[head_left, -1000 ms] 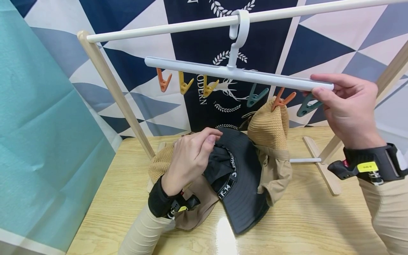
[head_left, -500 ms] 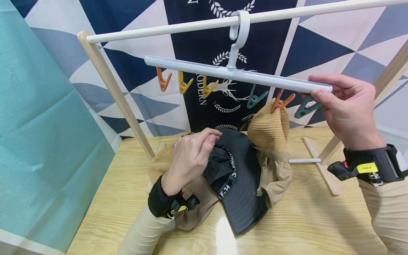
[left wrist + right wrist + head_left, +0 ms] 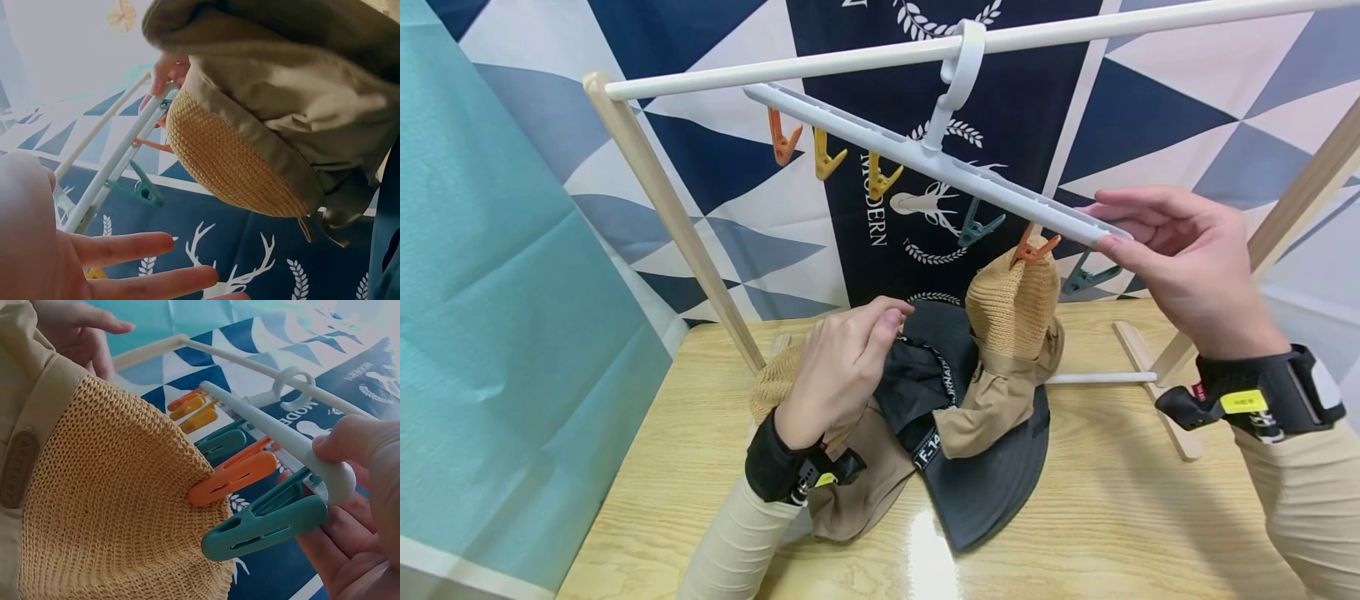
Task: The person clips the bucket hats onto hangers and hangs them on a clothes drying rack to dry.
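My right hand pinches the right end of a white clip hanger, thumb on one side and fingers on the other. The hanger hooks over a rail and slopes down to the right. An orange clip on it grips the woven crown of a tan sun hat, whose khaki fabric brim droops over a black bucket hat. Low on the left, my left hand is held over the hats, holding nothing; the left wrist view shows its fingers extended. A brown-and-straw hat is partly hidden beneath it.
A white rail on wooden posts spans the wooden table. Other orange, yellow and teal clips hang from the hanger. A patterned cloth forms the backdrop; a teal curtain is at left.
My right hand has moved left and slightly down with the hanger's end. The hanger's left end has risen, and the clipped hat has swung left over the black hat. My left hand has barely shifted.
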`<state>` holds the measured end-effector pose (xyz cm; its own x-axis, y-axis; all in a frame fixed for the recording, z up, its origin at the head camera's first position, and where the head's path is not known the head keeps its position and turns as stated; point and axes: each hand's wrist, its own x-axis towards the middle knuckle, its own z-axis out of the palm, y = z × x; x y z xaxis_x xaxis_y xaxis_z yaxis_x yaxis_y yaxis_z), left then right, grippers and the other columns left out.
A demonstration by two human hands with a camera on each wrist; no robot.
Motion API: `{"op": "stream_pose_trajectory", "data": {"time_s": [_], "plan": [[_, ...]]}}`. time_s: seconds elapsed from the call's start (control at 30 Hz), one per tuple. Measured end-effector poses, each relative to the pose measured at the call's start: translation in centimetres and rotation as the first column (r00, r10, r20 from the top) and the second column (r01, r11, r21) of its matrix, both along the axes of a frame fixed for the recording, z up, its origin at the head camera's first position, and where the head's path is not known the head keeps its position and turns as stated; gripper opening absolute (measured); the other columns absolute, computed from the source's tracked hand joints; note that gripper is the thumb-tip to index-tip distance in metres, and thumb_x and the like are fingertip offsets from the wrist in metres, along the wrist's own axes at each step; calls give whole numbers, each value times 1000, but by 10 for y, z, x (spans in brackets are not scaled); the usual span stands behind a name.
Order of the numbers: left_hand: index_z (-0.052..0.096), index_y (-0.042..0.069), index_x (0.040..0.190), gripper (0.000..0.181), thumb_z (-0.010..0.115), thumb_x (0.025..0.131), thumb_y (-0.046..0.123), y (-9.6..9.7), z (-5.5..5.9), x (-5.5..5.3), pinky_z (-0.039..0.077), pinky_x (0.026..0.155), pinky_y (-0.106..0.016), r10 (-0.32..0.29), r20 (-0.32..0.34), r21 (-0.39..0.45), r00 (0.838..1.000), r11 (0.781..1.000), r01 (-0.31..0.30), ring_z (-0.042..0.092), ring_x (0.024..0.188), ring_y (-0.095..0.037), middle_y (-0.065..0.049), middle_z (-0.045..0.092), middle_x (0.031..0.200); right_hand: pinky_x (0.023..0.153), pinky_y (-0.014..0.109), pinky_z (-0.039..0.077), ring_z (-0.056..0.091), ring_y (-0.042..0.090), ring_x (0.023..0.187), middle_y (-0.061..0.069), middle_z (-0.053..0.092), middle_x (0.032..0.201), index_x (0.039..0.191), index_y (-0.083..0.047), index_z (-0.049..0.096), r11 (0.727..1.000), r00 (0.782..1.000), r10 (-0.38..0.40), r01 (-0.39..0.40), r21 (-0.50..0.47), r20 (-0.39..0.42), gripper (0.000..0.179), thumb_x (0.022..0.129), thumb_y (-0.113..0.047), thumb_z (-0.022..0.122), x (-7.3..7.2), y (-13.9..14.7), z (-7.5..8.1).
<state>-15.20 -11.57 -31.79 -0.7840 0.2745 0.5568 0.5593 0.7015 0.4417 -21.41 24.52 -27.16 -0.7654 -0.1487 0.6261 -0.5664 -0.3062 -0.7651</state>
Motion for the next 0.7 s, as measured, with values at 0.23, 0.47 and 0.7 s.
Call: {"op": "stream_pose_trajectory", "data": {"time_s": [0.23,0.47,0.7], "plan": [[81,15,127,76,20,120,59,-2,1,-2,60,78,-44,-17,-7,4,1000,1000,17,82,94,-21,-4,87,108,86,22,66,84,17,94,16,85,124,141,19,66,1000,1000,7,-7,20,2,49,94,33,60,-1,-2,-2],[81,15,128,55,34,120,41,-2,0,-4,61,80,-44,-18,9,-1,1000,1000,18,83,97,-22,-4,88,112,85,23,66,85,17,93,17,86,123,140,18,68,1000,1000,23,-23,-3,16,49,94,33,59,-2,-7,-3],[82,19,127,44,42,117,35,4,-5,-4,61,81,-47,-1,15,9,1000,1000,1,83,106,-24,0,87,119,86,20,65,85,15,94,14,86,123,140,20,65,1000,1000,13,-13,23,0,48,94,33,61,-2,-11,-6]]}}
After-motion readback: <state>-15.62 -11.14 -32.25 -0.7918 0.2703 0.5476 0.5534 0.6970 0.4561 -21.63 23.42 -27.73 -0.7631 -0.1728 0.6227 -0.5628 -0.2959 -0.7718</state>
